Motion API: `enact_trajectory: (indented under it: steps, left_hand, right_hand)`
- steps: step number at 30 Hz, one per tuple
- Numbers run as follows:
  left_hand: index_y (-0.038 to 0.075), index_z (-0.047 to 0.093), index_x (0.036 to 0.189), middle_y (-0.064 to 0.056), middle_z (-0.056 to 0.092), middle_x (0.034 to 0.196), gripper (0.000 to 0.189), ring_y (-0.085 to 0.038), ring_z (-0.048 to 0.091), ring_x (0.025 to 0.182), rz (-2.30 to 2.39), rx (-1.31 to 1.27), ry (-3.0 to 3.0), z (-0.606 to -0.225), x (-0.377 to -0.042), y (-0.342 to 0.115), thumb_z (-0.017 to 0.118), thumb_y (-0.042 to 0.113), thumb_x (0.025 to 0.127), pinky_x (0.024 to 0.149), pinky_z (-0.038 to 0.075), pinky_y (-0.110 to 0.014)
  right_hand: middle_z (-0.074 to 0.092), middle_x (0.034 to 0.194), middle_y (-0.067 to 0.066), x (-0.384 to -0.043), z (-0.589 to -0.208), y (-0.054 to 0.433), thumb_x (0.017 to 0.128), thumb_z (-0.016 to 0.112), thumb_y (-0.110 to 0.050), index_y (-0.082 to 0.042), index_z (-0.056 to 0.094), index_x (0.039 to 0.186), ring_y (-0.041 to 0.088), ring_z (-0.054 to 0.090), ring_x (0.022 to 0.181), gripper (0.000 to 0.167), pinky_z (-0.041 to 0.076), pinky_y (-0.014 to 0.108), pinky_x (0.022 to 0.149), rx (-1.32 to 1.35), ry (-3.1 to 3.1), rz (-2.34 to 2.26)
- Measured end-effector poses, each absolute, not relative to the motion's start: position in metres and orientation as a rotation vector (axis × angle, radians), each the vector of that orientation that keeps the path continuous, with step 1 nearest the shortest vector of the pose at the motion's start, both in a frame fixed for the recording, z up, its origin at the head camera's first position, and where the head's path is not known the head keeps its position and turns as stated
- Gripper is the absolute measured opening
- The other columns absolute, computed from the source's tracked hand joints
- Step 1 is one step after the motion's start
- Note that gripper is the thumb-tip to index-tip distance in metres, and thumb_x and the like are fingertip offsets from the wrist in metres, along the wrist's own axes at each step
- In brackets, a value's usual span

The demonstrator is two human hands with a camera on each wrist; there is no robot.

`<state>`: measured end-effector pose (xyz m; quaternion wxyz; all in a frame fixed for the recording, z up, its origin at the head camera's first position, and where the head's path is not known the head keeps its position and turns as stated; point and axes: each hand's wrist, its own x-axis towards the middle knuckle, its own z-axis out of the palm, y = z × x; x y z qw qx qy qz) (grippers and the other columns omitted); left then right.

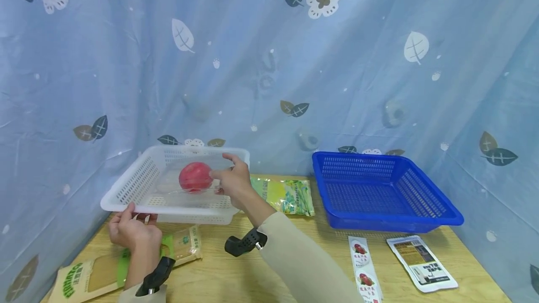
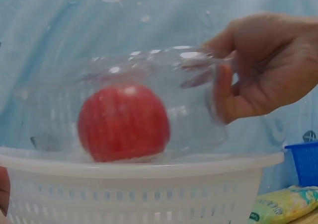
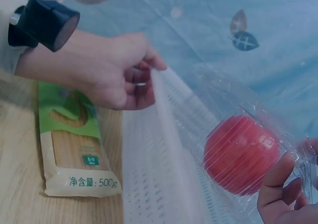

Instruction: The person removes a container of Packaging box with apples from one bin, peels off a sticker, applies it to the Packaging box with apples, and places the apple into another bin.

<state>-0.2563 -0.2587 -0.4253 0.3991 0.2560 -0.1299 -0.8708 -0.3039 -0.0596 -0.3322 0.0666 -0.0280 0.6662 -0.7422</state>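
A red apple shows through a clear plastic container that is covered with wrinkled film. My right hand pinches the container's right end between thumb and fingers, over the white basket. In the left wrist view the apple overlaps the basket's rim. My left hand grips the basket's near left rim, thumb on top and fingers beneath; the right wrist view shows this hand curled on the edge. Beneath the left forearm lies a pack of noodles marked 500g.
A yellow-green printed bag lies right of the white basket. Further right stands a blue basket. In front of it are a strip of apple stickers and a white pouch. A blue patterned curtain hangs behind the table.
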Motion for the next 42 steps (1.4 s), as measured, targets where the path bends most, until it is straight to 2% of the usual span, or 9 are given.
enact_trajectory:
  steps: [7, 17, 25, 34, 42]
  left_hand:
    - [0.009, 0.049, 0.095, -0.011, 0.064, 0.125, 0.017, -0.018, 0.059, 0.063, -2.209, 0.658, -0.349, -0.428, -0.254, -0.259, 0.065, 0.008, 0.097, 0.045, 0.047, -0.031]
    - [0.005, 0.046, 0.086, -0.013, 0.068, 0.102, 0.022, -0.018, 0.055, 0.054, -2.179, 0.611, -0.363, -0.425, -0.256, -0.254, 0.064, 0.004, 0.097, 0.042, 0.046, -0.032]
    - [0.006, 0.047, 0.092, -0.011, 0.068, 0.108, 0.019, -0.018, 0.054, 0.055, -2.185, 0.62, -0.399, -0.423, -0.255, -0.253, 0.065, 0.007, 0.098, 0.045, 0.046, -0.031]
    - [0.005, 0.049, 0.093, -0.011, 0.067, 0.117, 0.017, -0.019, 0.058, 0.065, -2.193, 0.614, -0.402, -0.422, -0.254, -0.253, 0.065, 0.009, 0.098, 0.05, 0.047, -0.031]
    - [0.006, 0.048, 0.09, -0.01, 0.063, 0.107, 0.022, -0.019, 0.053, 0.062, -2.189, 0.618, -0.37, -0.421, -0.254, -0.259, 0.069, 0.01, 0.096, 0.049, 0.044, -0.032]
  right_hand:
    - [0.047, 0.09, 0.004, -0.294, -0.329, -0.037, 0.087, 0.074, 0.002, -0.021, 0.054, 0.143, 0.01, 0.041, 0.052, 0.064, 0.051, 0.024, 0.05, -0.116, 1.907, -2.313]
    - [0.042, 0.092, 0.005, -0.285, -0.326, 0.002, 0.09, 0.071, 0.001, -0.017, 0.054, 0.144, 0.012, 0.042, 0.057, 0.06, 0.049, 0.025, 0.049, -0.113, 1.853, -2.384]
    - [0.044, 0.094, 0.005, -0.273, -0.336, 0.043, 0.09, 0.068, 0.004, -0.016, 0.052, 0.145, 0.013, 0.047, 0.063, 0.06, 0.047, 0.025, 0.049, -0.116, 1.784, -2.461]
    - [0.042, 0.093, 0.002, -0.256, -0.353, 0.086, 0.091, 0.064, 0.006, -0.017, 0.049, 0.146, 0.011, 0.045, 0.066, 0.062, 0.041, 0.024, 0.05, -0.078, 1.748, -2.5]
    - [0.042, 0.091, 0.0, -0.238, -0.359, 0.112, 0.092, 0.064, 0.005, -0.019, 0.049, 0.146, 0.011, 0.044, 0.061, 0.061, 0.039, 0.024, 0.05, -0.055, 1.762, -2.479]
